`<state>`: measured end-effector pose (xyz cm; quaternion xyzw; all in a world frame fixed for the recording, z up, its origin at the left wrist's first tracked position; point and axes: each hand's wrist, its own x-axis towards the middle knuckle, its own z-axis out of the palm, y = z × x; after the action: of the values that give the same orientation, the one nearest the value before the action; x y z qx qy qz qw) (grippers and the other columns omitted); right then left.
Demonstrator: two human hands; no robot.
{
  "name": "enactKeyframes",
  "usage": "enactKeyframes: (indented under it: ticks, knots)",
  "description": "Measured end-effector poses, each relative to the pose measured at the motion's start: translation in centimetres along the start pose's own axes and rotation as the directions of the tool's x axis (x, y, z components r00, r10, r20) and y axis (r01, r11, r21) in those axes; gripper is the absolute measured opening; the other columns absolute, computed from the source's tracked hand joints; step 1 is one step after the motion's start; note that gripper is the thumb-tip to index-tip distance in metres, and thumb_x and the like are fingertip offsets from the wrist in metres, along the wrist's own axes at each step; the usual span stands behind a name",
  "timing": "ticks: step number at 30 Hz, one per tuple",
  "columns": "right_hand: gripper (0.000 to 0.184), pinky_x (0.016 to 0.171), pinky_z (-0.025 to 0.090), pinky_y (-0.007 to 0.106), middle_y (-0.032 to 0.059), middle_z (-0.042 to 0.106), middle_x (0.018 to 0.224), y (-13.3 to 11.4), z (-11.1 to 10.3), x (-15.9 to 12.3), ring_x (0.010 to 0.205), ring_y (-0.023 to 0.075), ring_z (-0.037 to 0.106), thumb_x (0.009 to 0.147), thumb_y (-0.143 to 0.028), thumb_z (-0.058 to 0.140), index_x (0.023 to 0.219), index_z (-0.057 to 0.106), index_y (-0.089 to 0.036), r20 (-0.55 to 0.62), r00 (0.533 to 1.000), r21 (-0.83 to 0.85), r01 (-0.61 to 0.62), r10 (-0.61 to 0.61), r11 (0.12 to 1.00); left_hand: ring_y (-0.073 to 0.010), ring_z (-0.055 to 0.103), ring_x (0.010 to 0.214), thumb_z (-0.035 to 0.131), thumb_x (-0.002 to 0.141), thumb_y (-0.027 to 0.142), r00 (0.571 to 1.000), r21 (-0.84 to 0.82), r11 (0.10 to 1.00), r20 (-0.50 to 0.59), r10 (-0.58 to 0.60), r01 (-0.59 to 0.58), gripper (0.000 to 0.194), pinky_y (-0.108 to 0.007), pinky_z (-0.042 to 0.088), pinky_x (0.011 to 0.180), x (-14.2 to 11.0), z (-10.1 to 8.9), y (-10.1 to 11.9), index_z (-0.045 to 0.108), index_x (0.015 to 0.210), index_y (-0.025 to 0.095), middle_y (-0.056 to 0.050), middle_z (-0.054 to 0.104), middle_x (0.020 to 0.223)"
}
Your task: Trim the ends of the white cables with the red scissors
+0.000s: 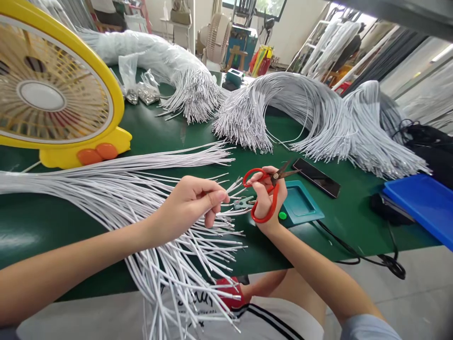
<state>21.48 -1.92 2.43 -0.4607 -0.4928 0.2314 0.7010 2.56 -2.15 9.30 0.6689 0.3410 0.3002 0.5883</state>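
Note:
My left hand [193, 205] is closed in a pinch around a few white cables [233, 188], whose ends stick out to the right past its fingertips. In my right hand [272, 203] is a pair of scissors [276, 176] with red handles. The fingers are through the loops, and the dark blades point up and right, away from the cables. A pale blue-green clip [243, 203] shows between the two hands. Beneath my left forearm, a large loose bundle of white cables [148, 189] fans out across the green table, with some ends hanging over the front edge.
A yellow fan [116, 94] stands at left. Bent bundles of white cables [304, 94] line the back, near small bags of metal parts [147, 89]. To the right are a teal tray [311, 215], a phone [316, 177], a blue tray [421, 198] and a black cord [394, 267].

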Motion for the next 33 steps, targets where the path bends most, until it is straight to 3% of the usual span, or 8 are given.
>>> enactKeyframes:
  ticks: [4,7,9,14,21,26,29,33]
  knots:
    - [0.022,0.062,0.051,0.028,-0.0043,0.059,0.07,0.2,-0.1,0.0,0.062,0.0109,0.058,0.073,-0.017,0.057,0.094,0.052,-0.022,0.005,1.0,0.01,-0.003,0.003,1.0,-0.0086,0.052,0.044,0.051,0.088,0.025,1.0,0.049,0.999,-0.006,0.013,-0.013,0.027,-0.021,0.043,0.05,0.2,0.1,-0.4,0.061,0.067,0.012,0.002,0.055,0.048]
    - [0.023,0.063,0.051,0.028,-0.0044,0.059,0.071,0.5,-0.2,0.0,0.062,0.0108,0.058,0.074,-0.016,0.057,0.096,0.053,-0.022,0.003,1.0,0.044,0.003,-0.003,0.999,-0.0116,0.058,0.058,0.047,0.091,0.028,0.988,0.341,0.93,-0.022,0.153,-0.136,0.029,-0.023,0.046,0.058,1.4,-0.7,-2.0,0.065,0.074,0.012,-0.003,0.062,0.063]
    - [0.024,0.063,0.051,0.028,-0.0043,0.059,0.071,0.7,-0.3,0.0,0.063,0.011,0.058,0.074,-0.016,0.057,0.096,0.054,-0.023,-0.004,1.0,0.054,0.014,-0.013,0.998,-0.015,0.061,0.074,0.044,0.093,0.027,0.96,0.636,0.746,-0.028,0.278,-0.197,0.029,-0.026,0.046,0.069,2.8,-1.9,-3.6,0.068,0.086,0.013,-0.007,0.067,0.085]
    - [0.024,0.064,0.051,0.029,-0.0035,0.059,0.072,0.9,-0.4,0.0,0.064,0.0119,0.059,0.074,-0.017,0.058,0.097,0.054,-0.023,-0.015,1.0,0.045,0.026,-0.026,0.999,-0.0218,0.062,0.085,0.041,0.092,0.024,0.977,0.968,0.235,-0.13,0.169,0.088,0.03,-0.028,0.044,0.066,5.6,-6.1,-7.1,0.069,0.09,0.014,-0.01,0.065,0.091]
    - [0.025,0.064,0.052,0.028,-0.0036,0.059,0.071,1.0,-0.2,0.1,0.064,0.0113,0.059,0.073,-0.015,0.059,0.097,0.055,-0.023,-0.015,1.0,0.061,0.022,-0.021,0.998,-0.0242,0.061,0.089,0.035,0.091,0.018,0.985,0.99,0.072,-0.131,0.115,0.124,0.032,-0.03,0.044,0.067,6.7,-7.9,-9.2,0.066,0.086,0.012,-0.012,0.064,0.091]
    - [0.026,0.065,0.053,0.028,-0.0039,0.059,0.071,1.1,-0.3,0.1,0.064,0.0109,0.059,0.073,-0.014,0.058,0.097,0.055,-0.023,-0.015,1.0,0.055,0.01,-0.01,0.998,-0.0249,0.061,0.085,0.039,0.089,0.019,0.959,0.973,0.151,-0.205,0.197,0.177,0.024,-0.031,0.042,0.065,6.9,-7.9,-9.3,0.061,0.088,0.011,-0.012,0.064,0.088]
    - [0.027,0.065,0.052,0.027,-0.004,0.059,0.072,1.1,-0.3,0.1,0.063,0.0108,0.059,0.073,-0.013,0.058,0.098,0.055,-0.023,-0.021,1.0,0.069,0.021,-0.02,0.997,-0.0183,0.057,0.067,0.045,0.089,0.029,0.94,0.884,0.445,-0.262,0.218,0.143,0.022,-0.028,0.039,0.059,6.8,-7.3,-8.5,0.061,0.087,0.013,-0.006,0.063,0.073]
    - [0.027,0.066,0.053,0.027,-0.0037,0.059,0.072,1.1,-0.3,0.1,0.065,0.0106,0.059,0.073,-0.013,0.058,0.097,0.055,-0.023,-0.03,0.999,0.081,0.03,-0.028,0.996,-0.0093,0.044,0.054,0.051,0.088,0.033,0.966,0.566,0.812,-0.096,0.241,-0.146,0.025,-0.021,0.036,0.052,5.3,-4.5,-6.2,0.063,0.079,0.012,-0.001,0.058,0.063]
